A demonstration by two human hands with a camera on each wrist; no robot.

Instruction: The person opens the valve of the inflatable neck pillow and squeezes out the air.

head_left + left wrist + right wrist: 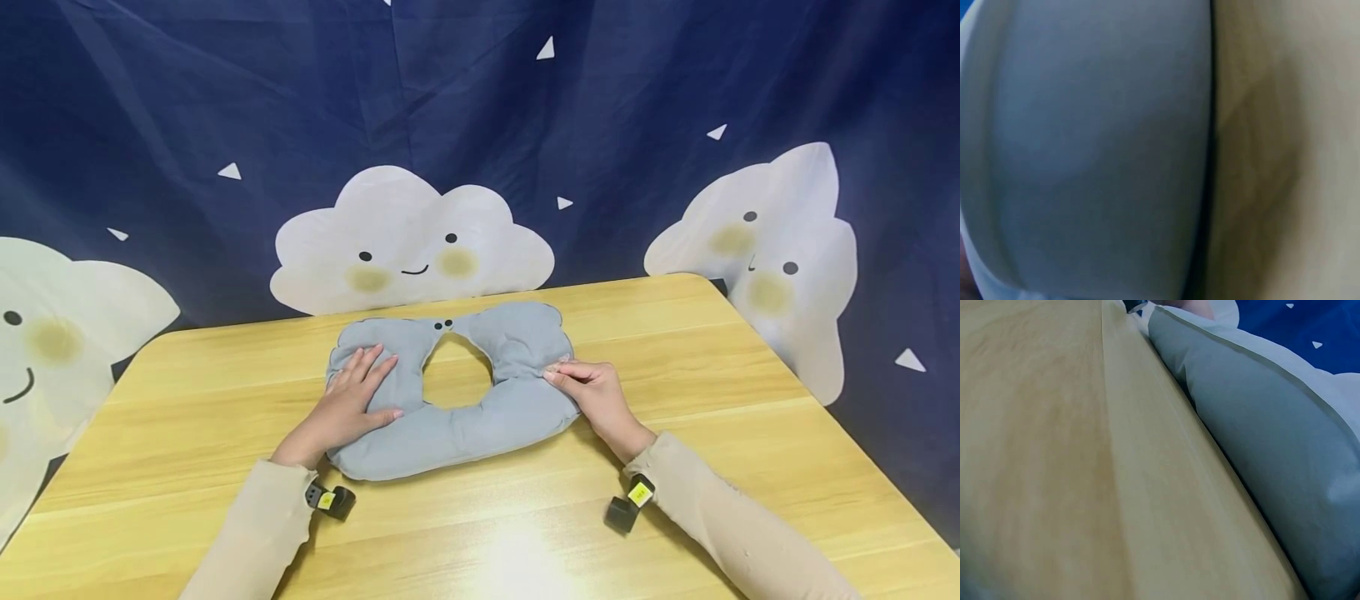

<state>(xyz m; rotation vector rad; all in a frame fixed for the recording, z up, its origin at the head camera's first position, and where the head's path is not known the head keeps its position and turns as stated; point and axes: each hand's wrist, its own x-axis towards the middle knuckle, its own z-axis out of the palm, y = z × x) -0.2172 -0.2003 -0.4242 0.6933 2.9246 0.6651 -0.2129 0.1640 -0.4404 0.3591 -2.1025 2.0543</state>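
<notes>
A puffed-up grey neck pillow (465,433) lies on the table, with a hole in its middle and two small black dots at its far edge. Spread over its left side, my left hand (352,400) rests with fingers extended. My right hand (600,396) pinches a small clear piece, like an air valve (557,365), between thumb and forefinger at the pillow's right side. The left wrist view is filled by the blurred near side of the pillow (1097,137). Along the right of the right wrist view runs the pillow's seamed edge (1260,419).
The wooden table (225,392) extends around the pillow on all sides. Behind it hangs a dark blue curtain (300,83) printed with smiling clouds. Black wrist cameras, one on the left sleeve (330,500) and one on the right (628,507), sit low over the tabletop.
</notes>
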